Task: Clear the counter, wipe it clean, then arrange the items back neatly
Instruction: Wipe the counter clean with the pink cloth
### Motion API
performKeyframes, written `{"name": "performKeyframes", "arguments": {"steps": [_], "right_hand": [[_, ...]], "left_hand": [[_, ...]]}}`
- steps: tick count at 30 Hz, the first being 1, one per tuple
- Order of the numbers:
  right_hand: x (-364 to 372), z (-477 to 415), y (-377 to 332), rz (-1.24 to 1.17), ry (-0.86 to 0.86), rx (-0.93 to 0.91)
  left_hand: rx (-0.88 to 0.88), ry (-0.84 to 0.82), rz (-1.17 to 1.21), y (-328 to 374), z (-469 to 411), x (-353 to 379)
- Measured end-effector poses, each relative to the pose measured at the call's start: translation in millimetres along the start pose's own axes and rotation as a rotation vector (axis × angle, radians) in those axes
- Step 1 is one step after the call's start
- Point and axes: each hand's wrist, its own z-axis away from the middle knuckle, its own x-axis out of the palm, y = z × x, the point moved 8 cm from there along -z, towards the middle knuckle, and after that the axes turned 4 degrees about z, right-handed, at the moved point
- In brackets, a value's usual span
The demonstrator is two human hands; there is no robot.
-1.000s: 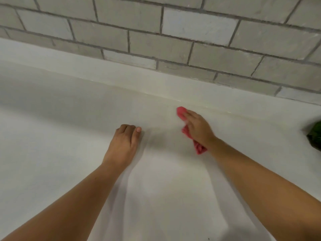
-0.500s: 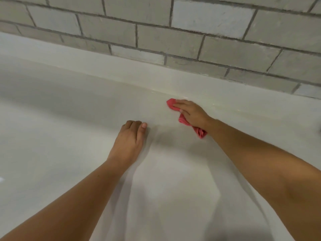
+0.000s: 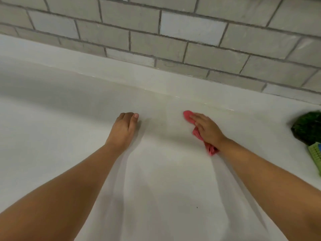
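Observation:
The white counter (image 3: 73, 136) fills the view, and both my forearms reach across it. My right hand (image 3: 207, 130) lies with straight fingers on a pink cloth (image 3: 188, 116) and presses it onto the counter just in front of the back ledge. One end of the cloth sticks out past my fingertips; the other end (image 3: 211, 149) trails out under my wrist. My left hand (image 3: 124, 129) rests on the bare counter to the left, fingers curled under and thumb alongside, holding nothing.
A grey tiled wall (image 3: 173, 42) rises behind a low white ledge (image 3: 121, 70) at the counter's back. At the right edge sit a dark green leafy thing (image 3: 308, 127) and a light green perforated item (image 3: 316, 157), both cut off.
My right hand has slid the pink cloth from the seam at the back ledge a little towards me and to the right. My left hand has stayed put. The green items have come into view.

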Motion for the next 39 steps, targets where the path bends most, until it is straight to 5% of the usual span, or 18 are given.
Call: {"name": "performKeyframes", "arguments": {"steps": [7,23,29,33,36,39], "right_hand": [[3.4,60.3,-22.4,0.090,-0.007,0.030],[40.3,238.5,-219.2,0.041,0.013,-0.027],[86.9,300.6,-361.1,-0.145,-0.191,-0.407],[26.3,277.8,-313.0,-0.451,0.078,-0.107],[-25.0,256.6,-213.8,-0.397,0.275,0.216],[-34.4,260.7,-132.4,-0.194,0.281,0.524]], "left_hand": [[0.090,0.139,0.224,21.9,30.1,-33.0],[-0.016,-0.029,0.294,9.0,193.1,-98.5],[-0.083,0.080,0.286,-22.8,230.7,-141.4],[-0.155,0.103,0.330,-36.3,238.3,-149.7],[-0.121,0.077,0.310,-29.2,238.7,-144.3],[-0.117,0.082,0.329,-31.0,237.0,-144.4]]}}
